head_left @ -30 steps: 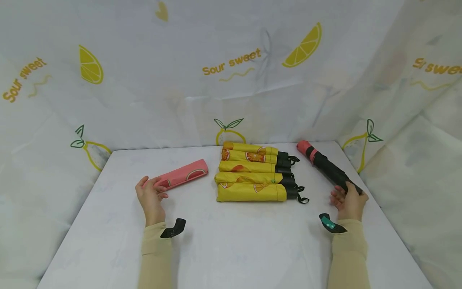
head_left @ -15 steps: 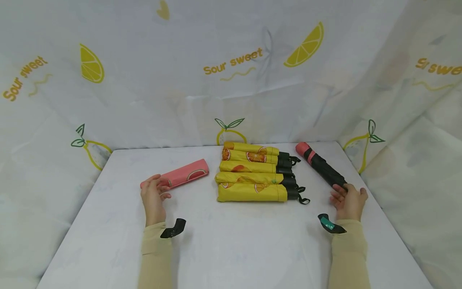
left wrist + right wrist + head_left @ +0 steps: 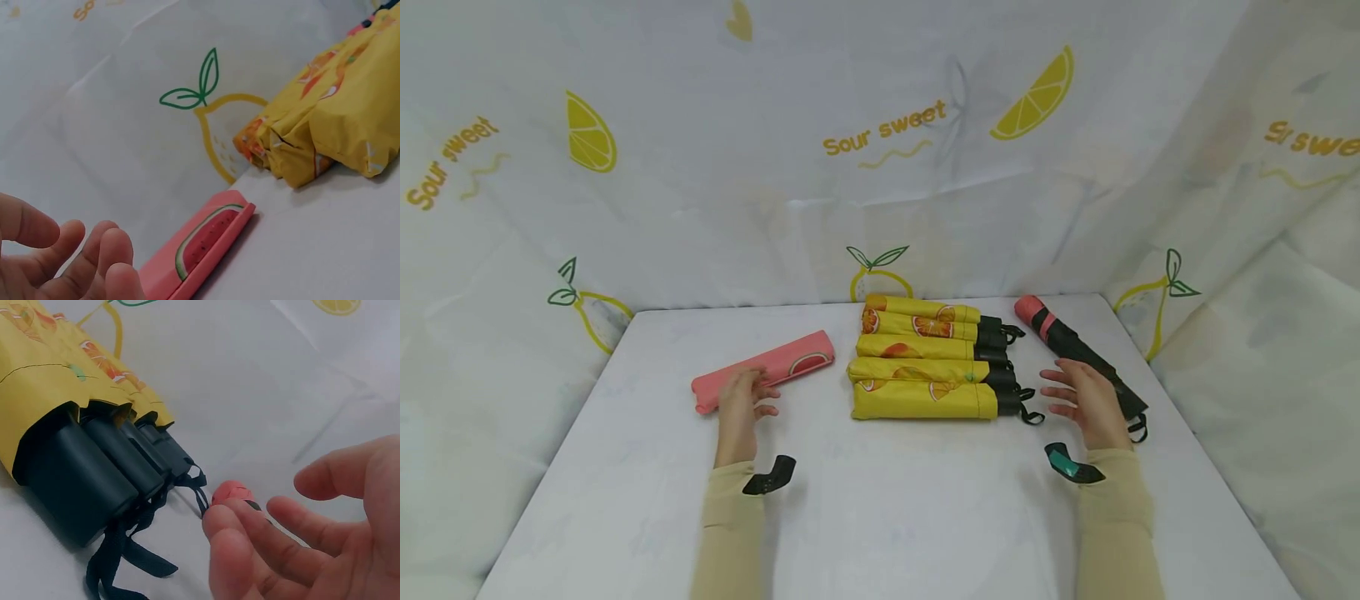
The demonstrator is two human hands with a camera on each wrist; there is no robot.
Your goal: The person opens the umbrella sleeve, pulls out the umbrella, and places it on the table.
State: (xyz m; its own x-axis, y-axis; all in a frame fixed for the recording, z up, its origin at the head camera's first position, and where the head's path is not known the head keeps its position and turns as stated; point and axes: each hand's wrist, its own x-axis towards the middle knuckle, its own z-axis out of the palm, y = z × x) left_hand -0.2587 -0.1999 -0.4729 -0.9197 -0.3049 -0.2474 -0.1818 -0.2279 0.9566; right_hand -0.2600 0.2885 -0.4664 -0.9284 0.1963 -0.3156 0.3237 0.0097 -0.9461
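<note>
Fingers loose on both sides, and nothing is gripped! Left hand (image 3: 743, 408) is over the near edge of the pink sleeve (image 3: 778, 361), its fingers gently bent; whether the tips touch the cloth, I can't tell. Over to the right hand (image 3: 1092, 404): fingers spread, released, pointing in towards the handle ends of the yellow umbrellas (image 3: 925, 400), with the black folded umbrella (image 3: 1075, 343) lying slantwise just behind it, pink end far, wrist loop (image 3: 1138, 429) near.

So where's everything? Sleeve on the left of the tabletop (image 3: 910, 517), watermelon print up; black umbrella on the right; yellow row between them, five lying side by side, handles to the right.

Now, how to play this one well. Both pieces look best handled from here with a light touch. The sleeve lies flattish and seems soft, so I'd pinch it near one end rather than squeeze the middle; which end has the mouth, I can't make out. The umbrella, I'd judge, wants a firmer hold around its thick body, with the loop kept clear of the fingers. And mind that right side! Those black straps (image 3: 119, 556) on the yellow row hang loose, and a careless sweep could snag one and skew the row.
</note>
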